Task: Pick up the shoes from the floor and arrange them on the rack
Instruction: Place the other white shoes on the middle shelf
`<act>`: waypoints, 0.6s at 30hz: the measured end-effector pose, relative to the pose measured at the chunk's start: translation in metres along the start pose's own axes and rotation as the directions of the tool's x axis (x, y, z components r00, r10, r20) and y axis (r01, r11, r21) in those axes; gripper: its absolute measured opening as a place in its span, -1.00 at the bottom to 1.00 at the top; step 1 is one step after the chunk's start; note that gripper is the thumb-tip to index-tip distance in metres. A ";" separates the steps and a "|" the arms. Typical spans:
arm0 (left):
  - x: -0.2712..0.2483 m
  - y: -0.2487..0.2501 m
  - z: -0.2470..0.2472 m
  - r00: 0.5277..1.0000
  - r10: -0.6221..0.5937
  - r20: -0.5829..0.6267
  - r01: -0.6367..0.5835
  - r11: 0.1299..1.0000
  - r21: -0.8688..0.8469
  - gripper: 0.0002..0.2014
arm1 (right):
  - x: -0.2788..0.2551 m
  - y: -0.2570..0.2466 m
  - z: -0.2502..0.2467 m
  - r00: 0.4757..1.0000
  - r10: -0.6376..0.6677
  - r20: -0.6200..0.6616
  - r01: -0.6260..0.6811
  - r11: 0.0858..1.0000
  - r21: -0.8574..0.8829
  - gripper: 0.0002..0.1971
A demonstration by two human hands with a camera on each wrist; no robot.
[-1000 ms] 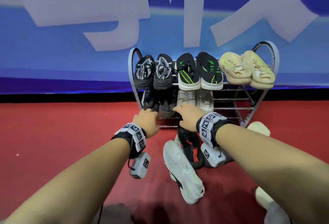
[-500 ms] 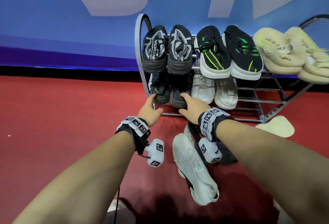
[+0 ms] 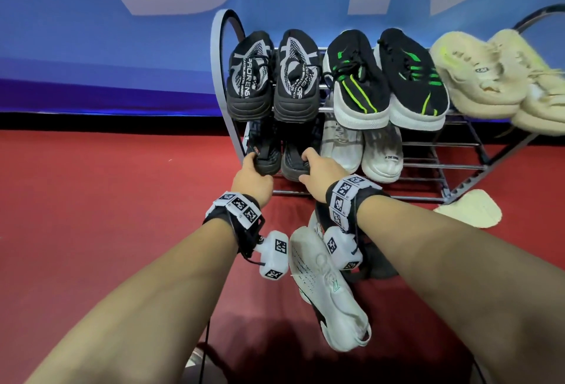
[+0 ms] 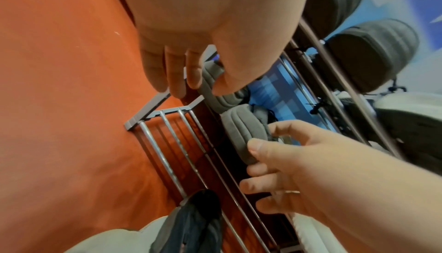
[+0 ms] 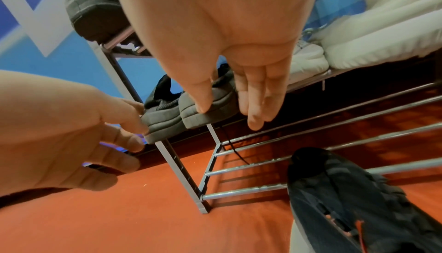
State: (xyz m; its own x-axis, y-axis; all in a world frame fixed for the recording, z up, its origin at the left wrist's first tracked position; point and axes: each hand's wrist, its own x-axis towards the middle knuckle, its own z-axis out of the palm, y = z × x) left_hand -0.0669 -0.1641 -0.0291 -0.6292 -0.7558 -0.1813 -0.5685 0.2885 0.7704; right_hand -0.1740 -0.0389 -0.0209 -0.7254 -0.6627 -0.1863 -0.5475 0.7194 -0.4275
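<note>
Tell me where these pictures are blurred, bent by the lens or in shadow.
Head view: the rack's end loop bows outward with the wide lens, the cream shoes at the right edge smear, and a dark shadow lies on the red floor at the bottom. Left wrist view: the left hand looms huge and soft. Right wrist view: the right hand fills the top, also soft.

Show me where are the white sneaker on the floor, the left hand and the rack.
white sneaker (image 3: 328, 289): head view, on its upper.
left hand (image 3: 252, 180): head view, back of the hand.
rack (image 3: 218, 56): head view, curved left side frame.
</note>
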 end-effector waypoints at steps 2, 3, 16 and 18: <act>-0.006 0.018 0.002 0.998 -0.009 -0.064 0.008 1.000 -0.008 -0.42 | -0.003 0.002 -0.009 1.000 0.007 0.006 -0.007 1.000 -0.006 -0.64; -0.008 0.027 0.006 0.996 0.000 -0.090 -0.003 0.999 -0.036 -0.45 | -0.006 0.005 -0.013 1.000 0.009 -0.004 -0.009 1.000 -0.019 -0.64; -0.037 0.089 0.106 0.840 -0.051 0.540 0.169 0.970 -0.172 -0.24 | -0.040 0.078 -0.064 0.989 0.030 -0.148 -0.076 0.946 -0.315 -0.70; -0.033 0.088 0.112 0.857 -0.065 0.511 0.233 0.934 -0.271 -0.29 | -0.042 0.088 -0.063 0.992 0.022 -0.123 -0.068 0.920 -0.386 -0.68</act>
State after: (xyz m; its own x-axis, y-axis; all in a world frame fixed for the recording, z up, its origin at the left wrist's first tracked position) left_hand -0.1555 -0.0482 -0.0238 -0.7732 -0.3658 -0.5180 -0.5338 -0.0657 0.8431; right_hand -0.2177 0.0649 0.0048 -0.7830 -0.6160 -0.0859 -0.6152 0.7874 -0.0388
